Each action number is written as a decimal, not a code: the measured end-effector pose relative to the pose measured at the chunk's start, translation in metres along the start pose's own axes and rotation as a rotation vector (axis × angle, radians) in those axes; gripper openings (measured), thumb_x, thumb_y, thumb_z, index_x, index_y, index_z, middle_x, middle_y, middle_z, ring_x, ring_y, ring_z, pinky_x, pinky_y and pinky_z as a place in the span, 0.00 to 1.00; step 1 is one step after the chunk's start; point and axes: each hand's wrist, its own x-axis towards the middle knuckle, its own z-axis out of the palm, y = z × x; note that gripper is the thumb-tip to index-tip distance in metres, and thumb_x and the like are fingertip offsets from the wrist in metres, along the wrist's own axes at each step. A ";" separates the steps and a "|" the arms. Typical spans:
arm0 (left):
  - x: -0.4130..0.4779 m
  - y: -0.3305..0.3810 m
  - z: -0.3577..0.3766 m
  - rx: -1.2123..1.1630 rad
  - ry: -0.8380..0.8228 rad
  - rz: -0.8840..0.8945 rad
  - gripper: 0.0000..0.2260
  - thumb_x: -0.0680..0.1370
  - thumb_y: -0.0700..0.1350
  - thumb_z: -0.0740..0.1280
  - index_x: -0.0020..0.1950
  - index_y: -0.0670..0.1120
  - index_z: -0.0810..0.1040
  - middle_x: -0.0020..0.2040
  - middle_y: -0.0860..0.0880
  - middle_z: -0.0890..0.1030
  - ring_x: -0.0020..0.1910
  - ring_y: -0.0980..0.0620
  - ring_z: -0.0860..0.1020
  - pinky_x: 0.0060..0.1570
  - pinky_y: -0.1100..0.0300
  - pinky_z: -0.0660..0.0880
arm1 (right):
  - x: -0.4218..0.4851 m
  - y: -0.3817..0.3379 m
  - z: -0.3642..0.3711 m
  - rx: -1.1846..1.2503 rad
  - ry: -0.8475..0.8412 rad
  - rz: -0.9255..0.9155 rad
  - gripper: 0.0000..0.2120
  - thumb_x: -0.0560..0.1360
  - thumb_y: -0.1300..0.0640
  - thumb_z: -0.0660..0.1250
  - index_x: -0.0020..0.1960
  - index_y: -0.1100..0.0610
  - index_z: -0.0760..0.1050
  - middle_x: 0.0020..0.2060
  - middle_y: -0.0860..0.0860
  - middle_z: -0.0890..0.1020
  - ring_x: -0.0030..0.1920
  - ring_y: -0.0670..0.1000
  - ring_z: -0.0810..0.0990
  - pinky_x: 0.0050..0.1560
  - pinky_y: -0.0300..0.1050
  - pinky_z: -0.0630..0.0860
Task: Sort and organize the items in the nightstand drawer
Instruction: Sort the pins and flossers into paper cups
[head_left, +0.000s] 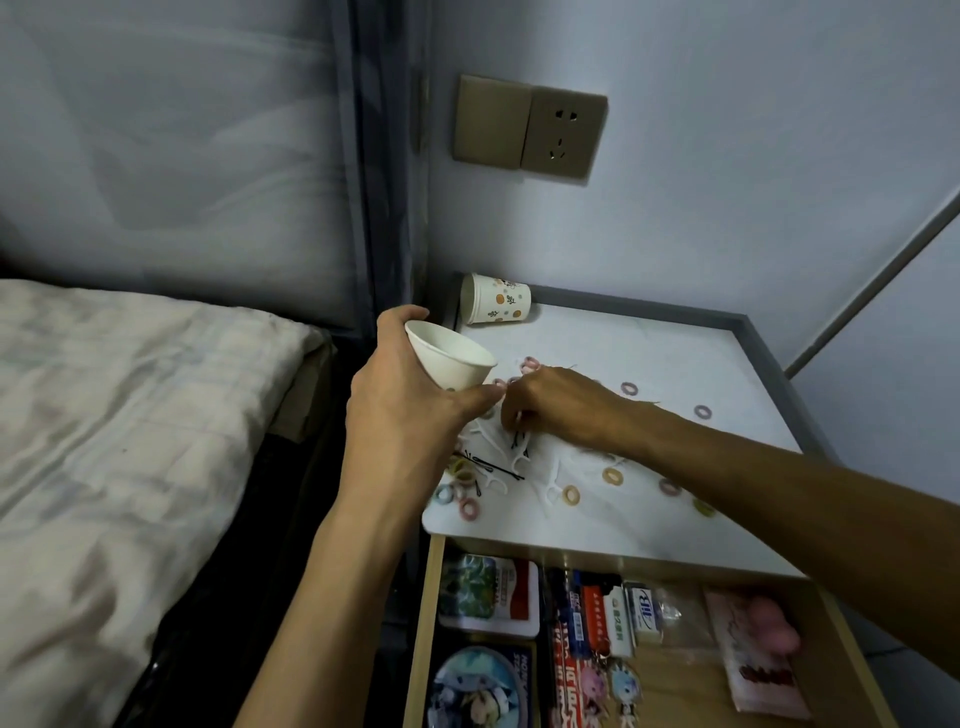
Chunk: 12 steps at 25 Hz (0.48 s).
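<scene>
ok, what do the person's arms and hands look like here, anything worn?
Both arms are bare as far as the frame shows, with no sleeve on either forearm. The left hand and the right hand have no gloves, and no watch, bracelet or ring shows on either. No markings are visible.

The left hand (400, 410), gripping a paper cup (449, 353), is covering some hair ties (469, 507) below it, the right hand (553, 405) is hiding in its curled fingers whatever it is pinching, and the bottom edge is cutting off the drawer (422, 623), whose labels (597, 616) are showing too small to read.
</scene>
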 end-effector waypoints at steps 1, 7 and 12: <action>0.000 -0.001 0.000 0.002 0.002 0.001 0.36 0.63 0.49 0.81 0.67 0.53 0.68 0.54 0.51 0.79 0.50 0.52 0.78 0.48 0.53 0.79 | 0.001 0.001 0.001 -0.009 -0.012 -0.017 0.06 0.75 0.61 0.69 0.45 0.52 0.83 0.45 0.48 0.84 0.47 0.52 0.80 0.49 0.23 0.66; 0.000 0.000 0.002 -0.002 -0.008 0.004 0.36 0.63 0.49 0.81 0.67 0.53 0.68 0.53 0.52 0.78 0.50 0.52 0.77 0.46 0.59 0.77 | -0.003 0.010 0.001 0.093 -0.067 0.000 0.03 0.72 0.61 0.73 0.44 0.54 0.83 0.43 0.47 0.83 0.43 0.43 0.78 0.40 0.24 0.65; -0.001 0.000 0.002 0.001 -0.007 0.006 0.36 0.64 0.49 0.81 0.67 0.53 0.68 0.54 0.52 0.78 0.49 0.53 0.77 0.44 0.58 0.79 | -0.007 0.015 0.009 0.089 -0.047 0.022 0.01 0.72 0.58 0.73 0.42 0.53 0.82 0.41 0.44 0.79 0.42 0.43 0.74 0.40 0.27 0.64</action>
